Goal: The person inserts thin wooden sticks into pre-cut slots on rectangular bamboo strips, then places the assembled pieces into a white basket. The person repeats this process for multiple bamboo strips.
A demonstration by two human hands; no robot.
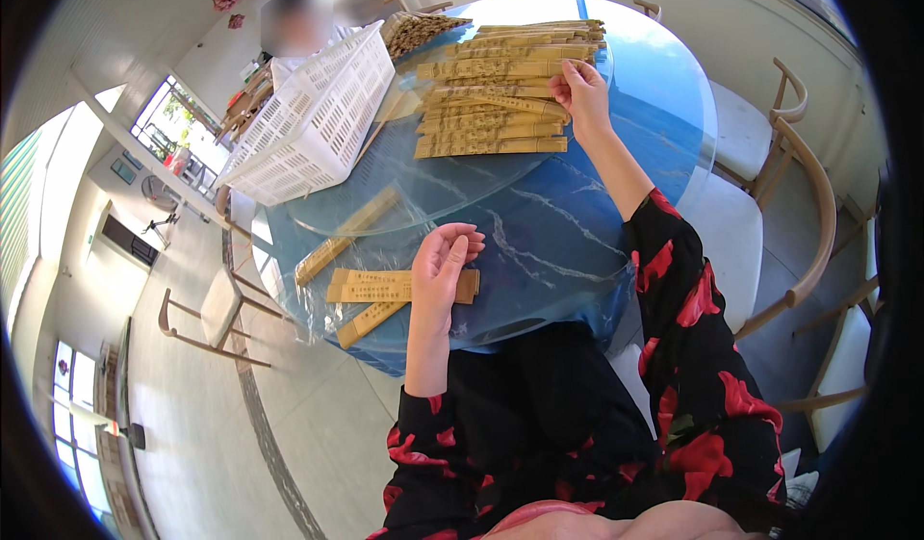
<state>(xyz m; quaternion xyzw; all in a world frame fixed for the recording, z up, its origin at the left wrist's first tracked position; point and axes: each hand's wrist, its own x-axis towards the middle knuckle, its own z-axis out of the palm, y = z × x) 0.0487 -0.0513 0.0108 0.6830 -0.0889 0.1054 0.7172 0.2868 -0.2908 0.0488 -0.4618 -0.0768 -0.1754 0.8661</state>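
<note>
Long flat gold-brown paper sleeves with dark print [491, 143] lie in an overlapping row on the far part of the table. At their right ends is my right hand [583, 95], thumb and fingers closed in a pinch. Whatever lies between those fingertips is hidden. My left hand [445, 263] hovers near the table's front edge, loosely curved with nothing visible in it. Just beneath and beside it lie a few more sleeves [371, 286], one crossing at a slant [372, 323]. Another gold-brown sleeve [346, 235] lies diagonally farther left, by clear plastic film.
A white slatted plastic basket [322, 126] stands at the table's left side. Behind it lies a pile of thin brown sticks [421, 32]. A glass turntable [462, 193] covers part of the blue marbled table [549, 280]. Chairs [727, 237] surround it; a person [298, 44] is beyond the basket.
</note>
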